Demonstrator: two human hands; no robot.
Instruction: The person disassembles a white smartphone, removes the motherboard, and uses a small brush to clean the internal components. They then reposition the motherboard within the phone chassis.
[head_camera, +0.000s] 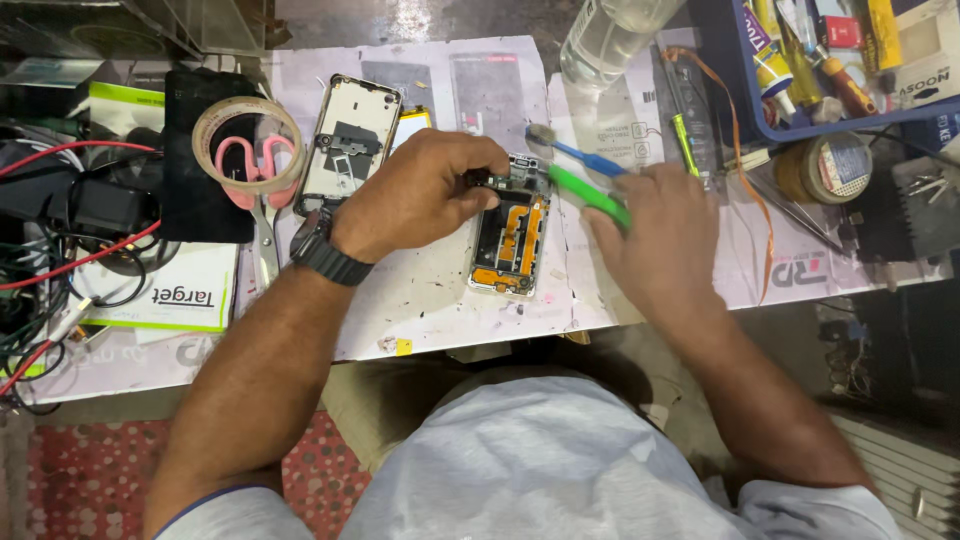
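Observation:
An opened phone body (508, 243) with orange flex cables lies on the white work surface (430, 300). My left hand (420, 195), with a black watch on its wrist, pinches a small circuit board (505, 181) at the phone's top end. My right hand (660, 235) grips a green-handled tool (585, 193) whose tip points toward that board. A blue toothbrush (580, 155) lies just behind the green tool, bristles to the left.
A second phone frame (350, 140) lies at the back left beside pink-handled scissors (262, 215) and a tape roll (248, 135). A clear bottle (605, 35), a blue tray (745, 105) of tubes and tools, a round tin (825, 168) and tangled wires (60, 250) surround the work area.

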